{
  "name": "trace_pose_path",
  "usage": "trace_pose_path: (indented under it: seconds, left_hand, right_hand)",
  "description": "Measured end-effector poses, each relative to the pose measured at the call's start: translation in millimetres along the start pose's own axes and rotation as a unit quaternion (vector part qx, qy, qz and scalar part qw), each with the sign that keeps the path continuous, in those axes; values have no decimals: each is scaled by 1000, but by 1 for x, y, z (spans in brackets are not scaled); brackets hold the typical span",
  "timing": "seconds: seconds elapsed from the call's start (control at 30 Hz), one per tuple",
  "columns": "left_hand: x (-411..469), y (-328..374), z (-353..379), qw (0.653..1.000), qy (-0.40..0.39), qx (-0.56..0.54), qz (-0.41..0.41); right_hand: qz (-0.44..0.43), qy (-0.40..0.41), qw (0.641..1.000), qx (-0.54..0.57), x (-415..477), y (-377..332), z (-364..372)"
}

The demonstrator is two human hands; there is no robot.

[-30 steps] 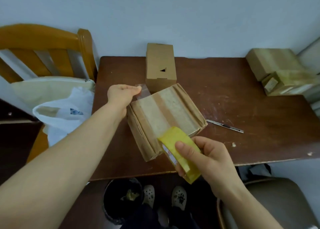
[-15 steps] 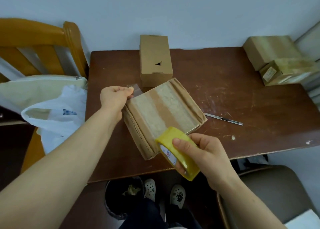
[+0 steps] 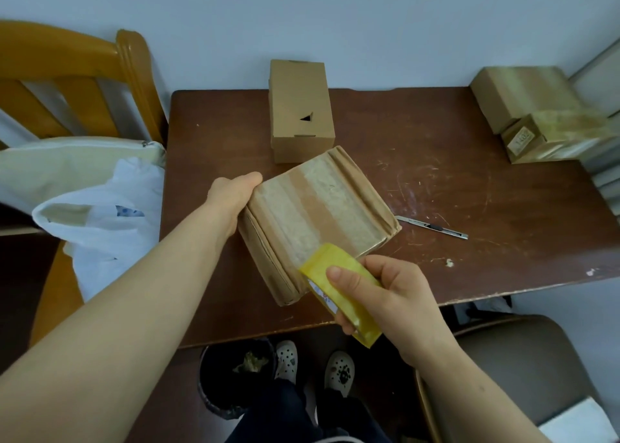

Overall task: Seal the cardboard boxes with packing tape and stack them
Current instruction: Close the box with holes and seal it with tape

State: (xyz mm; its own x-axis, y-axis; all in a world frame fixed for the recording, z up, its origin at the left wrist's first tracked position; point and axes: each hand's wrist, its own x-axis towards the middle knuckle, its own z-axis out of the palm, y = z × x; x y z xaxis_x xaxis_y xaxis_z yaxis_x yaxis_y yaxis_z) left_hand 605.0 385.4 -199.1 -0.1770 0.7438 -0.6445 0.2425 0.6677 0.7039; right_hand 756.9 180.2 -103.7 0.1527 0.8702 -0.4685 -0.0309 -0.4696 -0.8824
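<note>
over scratched brown table (image 3: 469,207), clamping left hand (image 3: 231,194) on far-left edge of angled cardboard box (image 3: 315,214), gripping yellow tape roll (image 3: 323,258) in right hand (image 3: 396,295) at its near corner; likely best pulling tape taut, then smoothing flat.

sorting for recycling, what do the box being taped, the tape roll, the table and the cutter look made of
Taped box: brown cardboard, creased edges, pale tape strips across the top.
Tape roll: yellowish plastic film, slightly shiny.
Table: dark brown wood or veneer, scratched, with pale chips at the edge.
Utility knife: probably metal, silvery body with a dark slider.
</note>
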Motion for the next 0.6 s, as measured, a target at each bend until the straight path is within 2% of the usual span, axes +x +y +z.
trace_pose_path:
  seconds: [0.13, 0.2, 0.23, 0.27, 0.3, 0.37, 0.4, 0.43, 0.47, 0.53, 0.6]
  left_hand:
    - [-1, 5, 3, 997, -44, 17, -57]
    - [3, 5, 2, 999, -13, 18, -46]
    - [5, 4, 3, 999, 27, 21, 9]
    - [4, 1, 3, 992, 59, 48, 101]
    - [-4, -1, 5, 967, 86, 113, 210]
    - [-22, -7, 7, 881, 100, 269, 375]
    - [-27, -9, 9, 842, 90, 338, 410]
    - [-30, -8, 10, 820, 73, 393, 409]
    - [-32, -5, 11, 814, 59, 426, 390]
    - [-34, -1, 10, 825, 33, 440, 353]
    - [-49, -10, 6, 835, 45, 401, 375]
  right_hand:
    - [-3, 2, 1000, -5, 2, -1, 1]
    - [1, 1, 1000, -2, 2, -2, 3]
    - [2, 2, 1000, 1, 3, -2, 2]
    - [2, 2, 1000, 2, 3, -2, 2]
    - [3, -1, 1000, 4, 4, -3, 3]
    - [5, -4, 1000, 7, 6, -4, 3]
    - [5, -4, 1000, 7, 8, -4, 3]
    - [4, -5, 1000, 5, 8, -4, 2]
    - [0, -7, 1000, 6, 9, -4, 3]
    - [-7, -18, 1000, 16, 8, -4, 2]
    - [-4, -34, 999, 25, 7, -4, 0]
